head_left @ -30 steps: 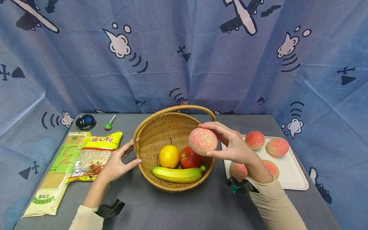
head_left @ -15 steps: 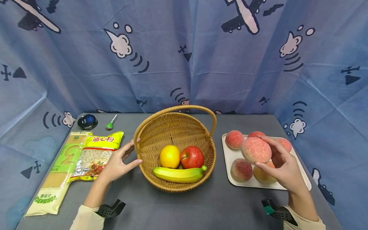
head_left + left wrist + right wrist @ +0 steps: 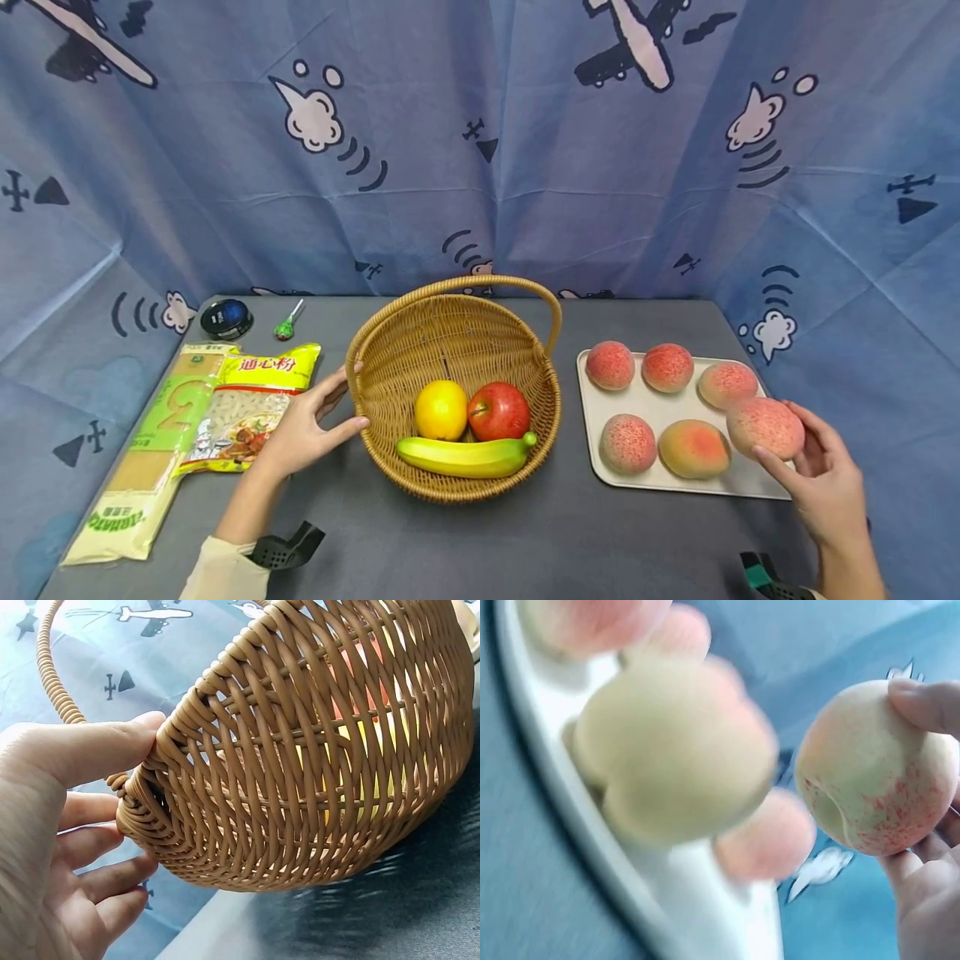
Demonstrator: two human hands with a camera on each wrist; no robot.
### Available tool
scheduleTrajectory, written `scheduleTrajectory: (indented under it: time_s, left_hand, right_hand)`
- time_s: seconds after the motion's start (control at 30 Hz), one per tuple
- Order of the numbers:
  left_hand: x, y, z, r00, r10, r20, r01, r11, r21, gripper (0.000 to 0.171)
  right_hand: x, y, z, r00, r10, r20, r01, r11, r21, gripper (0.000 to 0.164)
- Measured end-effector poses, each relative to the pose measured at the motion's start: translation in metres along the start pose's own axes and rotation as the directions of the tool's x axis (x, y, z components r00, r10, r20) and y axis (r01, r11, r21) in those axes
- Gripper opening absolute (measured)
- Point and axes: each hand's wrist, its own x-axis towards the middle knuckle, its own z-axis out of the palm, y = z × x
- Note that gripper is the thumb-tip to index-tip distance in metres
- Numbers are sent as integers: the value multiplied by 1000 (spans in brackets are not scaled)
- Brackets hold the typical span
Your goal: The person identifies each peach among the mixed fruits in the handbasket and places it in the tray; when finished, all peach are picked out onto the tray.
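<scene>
My left hand (image 3: 303, 429) holds the left side of the wicker basket (image 3: 450, 329); the left wrist view shows its thumb on the rim and its fingers round the edge. In the basket lie a yellow round fruit (image 3: 440, 408), a red apple (image 3: 498, 411) and, in front of them, a banana (image 3: 465, 456). My right hand (image 3: 832, 483) grips a pink speckled peach (image 3: 763, 427) between thumb and fingers, over the right end of the white tray (image 3: 654, 402). Several other peaches rest on the tray, among them a yellow-orange one (image 3: 693, 450).
To the left lie a noodle packet (image 3: 150, 450) and a yellow pasta bag (image 3: 247, 417). A dark round tin (image 3: 227, 318) and a green lollipop (image 3: 285, 327) are behind them. A blue patterned curtain (image 3: 420, 167) stands along the back and sides of the grey table (image 3: 525, 550).
My right hand has carried the peach from over the basket rightward to the tray's right end. The left hand has stayed on the basket, and the basket has hardly moved.
</scene>
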Motion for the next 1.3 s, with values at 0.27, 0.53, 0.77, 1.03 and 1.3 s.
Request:
scheduleTrajectory:
  time_s: [0.27, 0.53, 0.77, 1.03, 1.3]
  left_hand:
    - [2, 2, -1, 1000, -9, 15, 9, 1000, -5, 67]
    - [0, 1, -2, 1000, -2, 10, 3, 1000, -17, 66]
    - [-1, 0, -2, 1000, -7, 11, 7, 999, -35, 67]
    - [-3, -2, -5, 1000, 4, 5, -4, 1000, -25, 66]
    - [-6, -1, -6, 1000, 6, 3, -6, 1000, 20, 67]
  right_hand:
    - [9, 74, -61, 984, 168, -64, -176, 973, -148, 75]
    - [0, 61, -49, 963, 263, -66, -267, 884, -384, 75]
    - [-8, 67, -56, 965, 261, -24, -253, 903, -347, 75]
    - [-14, 71, -64, 960, 239, 146, -171, 912, -373, 87]
    - [-16, 59, -56, 941, 334, 53, -234, 755, -613, 90]
